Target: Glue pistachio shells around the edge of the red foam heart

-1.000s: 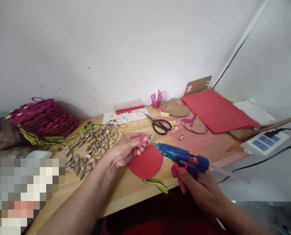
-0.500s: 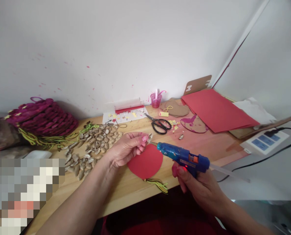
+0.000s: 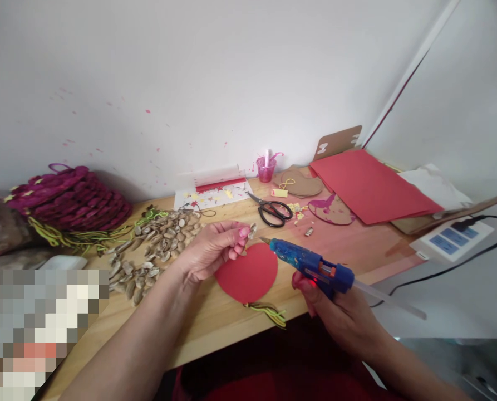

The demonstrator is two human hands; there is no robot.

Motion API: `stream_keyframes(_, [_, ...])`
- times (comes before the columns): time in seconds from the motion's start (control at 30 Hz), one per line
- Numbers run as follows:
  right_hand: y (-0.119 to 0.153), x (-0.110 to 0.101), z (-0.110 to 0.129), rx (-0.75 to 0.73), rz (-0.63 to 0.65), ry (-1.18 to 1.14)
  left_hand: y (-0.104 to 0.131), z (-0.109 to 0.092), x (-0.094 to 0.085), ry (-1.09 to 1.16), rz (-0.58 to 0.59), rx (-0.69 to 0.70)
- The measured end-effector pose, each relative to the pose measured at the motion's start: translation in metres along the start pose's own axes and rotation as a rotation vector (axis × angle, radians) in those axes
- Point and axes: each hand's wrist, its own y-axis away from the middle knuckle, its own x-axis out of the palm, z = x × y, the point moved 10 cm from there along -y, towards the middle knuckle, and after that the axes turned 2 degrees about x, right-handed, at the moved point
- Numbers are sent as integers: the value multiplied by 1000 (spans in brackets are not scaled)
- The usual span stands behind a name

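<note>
Pinched between the thumb and fingers of my left hand [image 3: 219, 245] is a peanut shell half [image 3: 252, 230]. My right hand [image 3: 335, 309] grips a blue glue gun [image 3: 310, 263], its red light lit and a clear glue stick [image 3: 392, 298] jutting from the back. The nozzle points left at the shell, with a small gap between them. Beneath both lies a red paper heart [image 3: 248, 275] with a yellow-green and dark yarn tassel [image 3: 269, 314] at its lower tip. To the left of my left hand spreads a pile of peanut shells [image 3: 168, 239].
Black-handled scissors [image 3: 275, 213], a pink-stained cup [image 3: 266, 169] and cardboard hearts [image 3: 304, 184] sit toward the wall. Red sheets [image 3: 373, 186] and a power strip [image 3: 451, 242] with a black cord are at right. A stack of purple shell-covered pieces [image 3: 73, 200] stands at left.
The glue gun's nozzle has drawn back slightly to the right, away from the peanut shell. My left hand has shifted a little to the left, still pinching the shell.
</note>
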Motion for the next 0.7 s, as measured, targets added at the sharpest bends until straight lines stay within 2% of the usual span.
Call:
stream_keyframes(0.1, [-6,-3,-7,75,-28,73,2,-12,-7,-185,-40,71])
stream_keyframes(0.23, [-14,-2,-26,225,-29,-128,6,-21,-10,-599,-68,165])
stream_keyframes(0.3, [-17,-1,-33,262,-38,-229,9,-24,-10,-837,-120,226])
stream_keyframes(0.43, [-24,5,-39,319,-53,-432,18,-32,8,-1281,-206,392])
stream_keyframes(0.53, [-31,13,-40,368,-41,-560,22,-32,24,-1444,-220,490])
stream_keyframes(0.7, [-40,22,-43,445,0,-632,20,-17,31,-1542,-192,491])
